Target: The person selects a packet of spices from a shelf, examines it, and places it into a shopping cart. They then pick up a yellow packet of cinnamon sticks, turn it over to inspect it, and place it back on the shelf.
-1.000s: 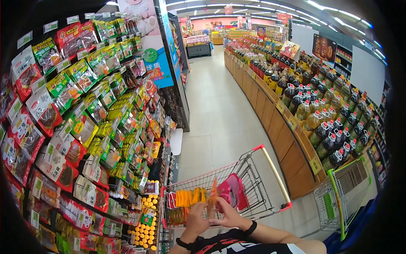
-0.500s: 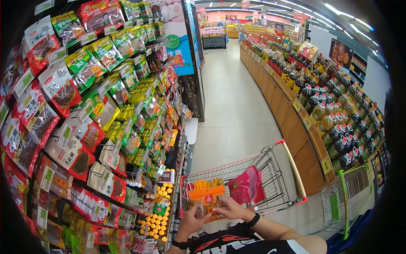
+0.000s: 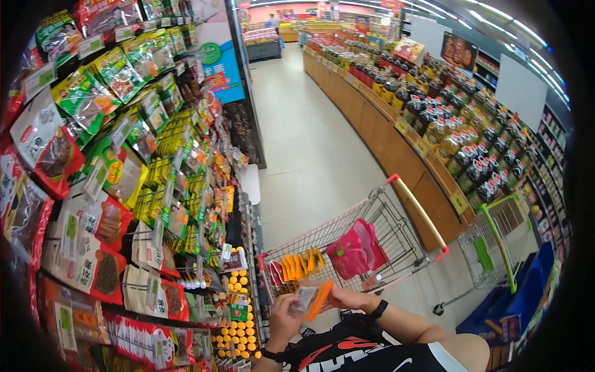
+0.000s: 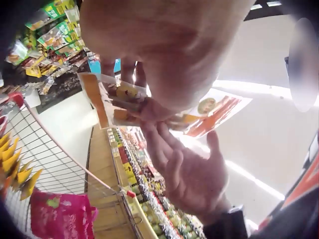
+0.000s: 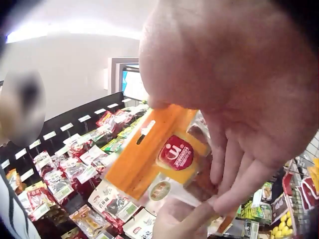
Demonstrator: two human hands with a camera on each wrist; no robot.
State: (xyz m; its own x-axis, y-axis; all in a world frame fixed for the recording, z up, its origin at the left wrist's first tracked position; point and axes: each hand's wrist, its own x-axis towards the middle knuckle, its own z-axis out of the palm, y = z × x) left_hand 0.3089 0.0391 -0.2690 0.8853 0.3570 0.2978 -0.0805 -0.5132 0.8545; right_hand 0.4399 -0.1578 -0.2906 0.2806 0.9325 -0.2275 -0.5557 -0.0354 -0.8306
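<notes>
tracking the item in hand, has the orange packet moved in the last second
Yes. The orange packet has turned sideways and dropped below the yellow packs in the cart, closer to the person.

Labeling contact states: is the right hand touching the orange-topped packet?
Touching. In the right wrist view, fingers of the right hand lie against the orange-topped packet; the left wrist view shows the same.
</notes>
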